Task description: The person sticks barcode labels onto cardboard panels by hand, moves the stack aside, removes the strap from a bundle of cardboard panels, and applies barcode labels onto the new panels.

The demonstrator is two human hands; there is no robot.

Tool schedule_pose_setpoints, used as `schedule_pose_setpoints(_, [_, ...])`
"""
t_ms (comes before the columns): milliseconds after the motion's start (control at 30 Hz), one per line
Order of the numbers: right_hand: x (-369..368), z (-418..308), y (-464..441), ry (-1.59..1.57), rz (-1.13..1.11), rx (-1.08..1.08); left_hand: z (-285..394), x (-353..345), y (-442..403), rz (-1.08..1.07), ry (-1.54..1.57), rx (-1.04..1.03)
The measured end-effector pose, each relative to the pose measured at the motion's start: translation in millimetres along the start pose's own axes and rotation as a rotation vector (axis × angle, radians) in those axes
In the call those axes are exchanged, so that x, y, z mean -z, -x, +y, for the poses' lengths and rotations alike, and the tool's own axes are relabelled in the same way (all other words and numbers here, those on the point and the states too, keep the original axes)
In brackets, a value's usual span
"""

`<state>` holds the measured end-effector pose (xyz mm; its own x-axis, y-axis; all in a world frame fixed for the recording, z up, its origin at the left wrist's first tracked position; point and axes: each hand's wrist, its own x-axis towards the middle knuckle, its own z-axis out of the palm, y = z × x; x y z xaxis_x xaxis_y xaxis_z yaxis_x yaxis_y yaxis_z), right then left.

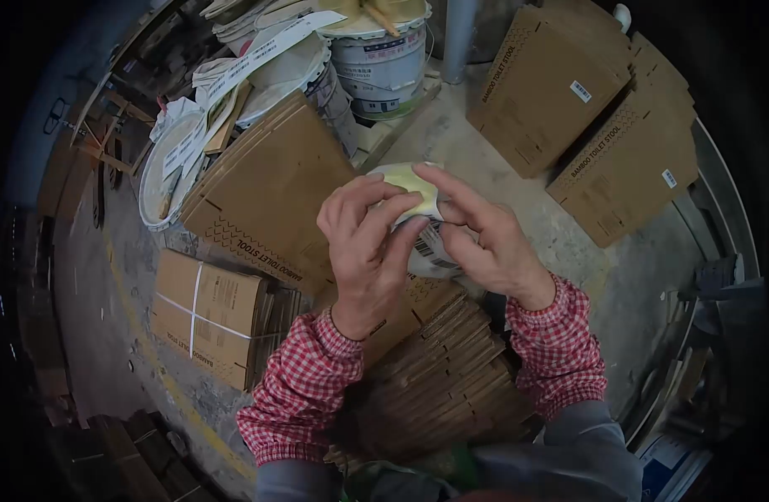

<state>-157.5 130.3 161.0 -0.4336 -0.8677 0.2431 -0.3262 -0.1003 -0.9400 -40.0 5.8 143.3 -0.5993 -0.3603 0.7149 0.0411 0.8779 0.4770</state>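
left hand (366, 247) and right hand (492, 243) half curled, fingertips of both pinching pale barcode labels (433, 241), the labels held up between them over a stack of flattened cartons (439, 356), buckets (383, 77) beyond on the floor (435, 138)

Sits on the head and looks forward and steeply down along the checked sleeves (297, 393) from the lower edge upward. Catches the left hand (363, 251) and right hand (493, 251) close up, near the middle of the view. Reaches past them to the floor (585, 284), to the buckets (384, 75) near the top and to the flat cartons (539, 88) at upper right, all farther off and viewed from above. Spreads very wide, bending straight edges toward a dark, rounded border.
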Motion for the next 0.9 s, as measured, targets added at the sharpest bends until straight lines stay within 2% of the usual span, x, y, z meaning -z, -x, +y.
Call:
schedule_pose_setpoints(133, [-4.2,4.7,3.4,-0.011,-0.013,0.056,5.4,3.9,-3.2,-0.005,0.064,-0.003])
schedule_pose_setpoints(200, [-5.4,5.4,6.3,0.025,-0.015,0.015,6.7,6.4,-4.4,-0.02,0.072,0.018])
schedule_pose_setpoints(233, [-6.2,5.4,6.6,0.024,-0.013,0.018,5.8,7.7,-5.0,-0.044,0.013,-0.034])
schedule_pose_setpoints(300, [-8.2,5.3,7.1,0.103,-0.004,0.152,4.2,11.9,-4.6,-0.09,-0.05,-0.095])
schedule_pose_setpoints(467, [-9.6,-1.8,6.5,0.11,-0.012,0.206,6.2,18.6,-2.8,-0.099,0.019,-0.113])
schedule_pose_setpoints(533, [-11.4,1.0,7.1,0.068,-0.008,0.194,10.7,17.4,-2.2,-0.007,0.03,-0.067])
schedule_pose_setpoints(600, [-12.1,2.0,8.4,0.028,-0.002,0.175,10.8,22.7,-4.7,-0.053,-0.064,-0.141])
schedule_pose_setpoints(700, [-7.2,-1.6,9.8,-0.02,-0.06,0.084,7.3,22.8,-6.5,-0.089,-0.17,-0.25])
schedule_pose_setpoints(767, [-2.1,-2.4,11.1,-0.178,-0.181,-0.128,5.3,23.5,-7.5,-0.095,-0.172,-0.336])
schedule_pose_setpoints(800, [-4.6,-0.8,8.2,-0.182,-0.177,-0.132,4.3,23.8,-6.7,-0.101,-0.169,-0.336])
schedule_pose_setpoints(867, [-12.1,8.5,-1.4,-0.441,0.004,-0.166,1.4,23.7,-3.7,-0.081,-0.17,-0.367])
schedule_pose_setpoints(900, [-10.4,25.0,-6.6,-0.412,0.055,-0.319,0.7,24.7,-1.3,-0.09,-0.163,-0.37])
